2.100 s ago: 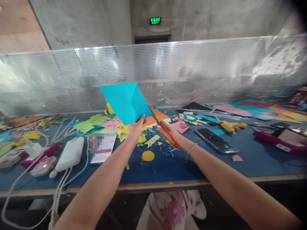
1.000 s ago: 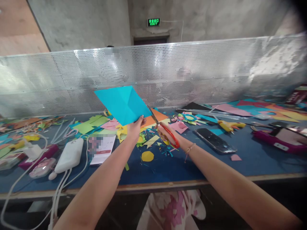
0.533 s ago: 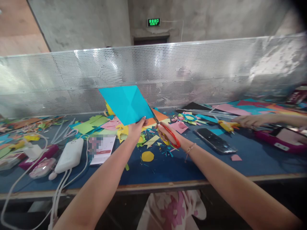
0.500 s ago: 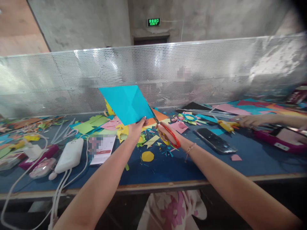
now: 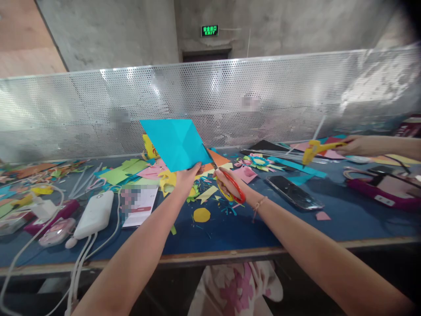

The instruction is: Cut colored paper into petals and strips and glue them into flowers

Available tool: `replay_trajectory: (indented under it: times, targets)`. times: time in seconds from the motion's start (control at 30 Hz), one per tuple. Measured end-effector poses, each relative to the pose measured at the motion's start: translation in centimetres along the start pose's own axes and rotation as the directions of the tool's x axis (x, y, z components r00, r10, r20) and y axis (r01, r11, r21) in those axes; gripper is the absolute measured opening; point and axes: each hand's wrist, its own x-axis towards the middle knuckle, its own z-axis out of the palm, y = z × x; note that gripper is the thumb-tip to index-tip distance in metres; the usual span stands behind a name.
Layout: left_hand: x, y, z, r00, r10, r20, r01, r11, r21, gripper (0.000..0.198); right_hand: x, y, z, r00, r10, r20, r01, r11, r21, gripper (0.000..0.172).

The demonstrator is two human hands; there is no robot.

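- Nearest, I have both bare forearms point(image 5: 134, 245) reaching forward over the edge, converging at the middle.
- On the smooth blue tabletop point(image 5: 226, 239), between my arms, lies a flat yellow paper disc point(image 5: 201, 215) with a slightly uneven rim.
- A glossy, rounded white power bank point(image 5: 95, 215) sits to the left; a dark, shiny phone point(image 5: 294, 193) lies slanted to the right.
- My right hand point(image 5: 225, 181) is angled inward, its grip wrapped around the red-and-yellow handles of the scissors point(image 5: 239, 191); the slim metal blades point away, against the sheet's right edge.
- My left hand point(image 5: 190, 174) reaches up with the thumb on top, its grip clamped on the sheet's lower edge.
- That cyan paper sheet point(image 5: 177, 145), four-cornered, matte and creased across its middle, is raised above the paper scraps point(image 5: 126, 169).
- At right, a co-worker's hand point(image 5: 357, 145) holds a yellow glue gun point(image 5: 317, 149), nozzle down.
- Farthest, I see a shiny perforated metal panel point(image 5: 279, 87) before rough grey concrete point(image 5: 115, 30).
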Motion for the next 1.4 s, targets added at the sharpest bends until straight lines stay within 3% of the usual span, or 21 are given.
replay_trajectory:
  times: [0.43,0.7,1.2,1.4]
  targets:
    - [0.4,-0.2,0.0,1.000,-0.018,0.003,0.018,0.996,-0.090,0.026,-0.2,-0.1,0.0,0.993,-0.107,-0.057,0.092,0.973,-0.210,0.038]
    - [-0.2,-0.3,0.2,0.999,0.020,0.046,-0.020,1.000,-0.007,0.028,-0.5,-0.8,0.2,0.999,0.033,-0.028,-0.032,0.999,0.030,0.036]
    - [-0.5,-0.4,0.1,0.991,0.077,0.106,-0.084,0.995,0.060,0.029,-0.3,-0.3,0.0,1.000,0.003,0.013,-0.005,0.992,0.123,0.044]
    - [-0.7,-0.4,0.1,0.985,0.090,0.145,-0.111,0.983,0.145,0.032,-0.2,0.1,-0.3,1.000,-0.027,-0.016,0.027,0.999,0.047,0.044]
